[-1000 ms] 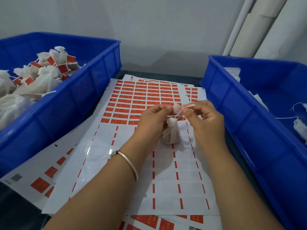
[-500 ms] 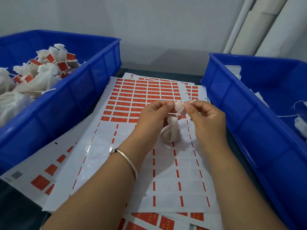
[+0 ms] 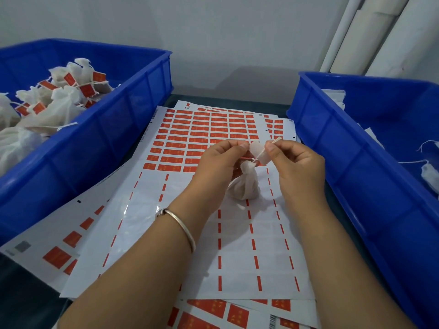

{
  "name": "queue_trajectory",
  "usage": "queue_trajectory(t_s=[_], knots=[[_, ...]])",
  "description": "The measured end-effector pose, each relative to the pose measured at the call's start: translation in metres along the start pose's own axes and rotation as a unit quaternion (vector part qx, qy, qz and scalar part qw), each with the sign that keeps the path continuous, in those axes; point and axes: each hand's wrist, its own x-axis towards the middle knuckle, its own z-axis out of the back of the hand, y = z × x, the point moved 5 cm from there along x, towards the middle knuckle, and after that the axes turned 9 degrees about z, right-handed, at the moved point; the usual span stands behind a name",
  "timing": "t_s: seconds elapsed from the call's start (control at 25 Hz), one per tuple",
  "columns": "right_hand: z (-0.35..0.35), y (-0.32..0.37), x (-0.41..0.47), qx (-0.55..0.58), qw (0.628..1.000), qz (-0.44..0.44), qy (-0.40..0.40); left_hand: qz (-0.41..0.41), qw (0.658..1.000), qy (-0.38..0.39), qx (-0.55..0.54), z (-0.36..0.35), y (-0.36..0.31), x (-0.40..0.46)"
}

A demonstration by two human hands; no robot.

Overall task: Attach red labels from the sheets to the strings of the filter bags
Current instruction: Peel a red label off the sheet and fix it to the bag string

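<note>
Pinching a small pale label (image 3: 259,153) between them, the left hand (image 3: 219,162) and the right hand (image 3: 297,162) meet above the top label sheet (image 3: 237,245), a white backing sheet with rows of red rectangular stickers on its far half and only red dashes left on its near half. The left hand's fingertips hold the label's left edge; the right hand's thumb and forefinger close on its right edge together with the thin white string (image 3: 267,149), which crosses the label's face slantwise and pokes out past the right fingertips. The label shows its pale side to the camera. Just below it, the small white gathered filter bag (image 3: 245,184) hangs from the string, its bottom at or just above the sheet's peeled part; whether it touches I cannot tell. A thin silver bangle (image 3: 183,227) circles the left wrist.

More sheets with red stickers (image 3: 57,257) fan out under the top sheet, to its left and near side. Left of the sheet stands a blue plastic crate (image 3: 133,110) heaped with white filter bags bearing red labels (image 3: 69,91). Right of the sheet stands a second blue plastic crate (image 3: 332,143), holding a few white bags with bare strings (image 3: 430,174). Beyond the sheet rises a pale wall with white pipes (image 3: 370,32) at the right.
</note>
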Motion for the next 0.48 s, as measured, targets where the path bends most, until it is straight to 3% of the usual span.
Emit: queue_trajectory(t_s=[0.48], knots=[[0.0007, 0.0054, -0.0013, -0.043, 0.998, 0.037, -0.011, 0.088, 0.994, 0.021, -0.058, -0.0062, 0.0044, -0.0012]])
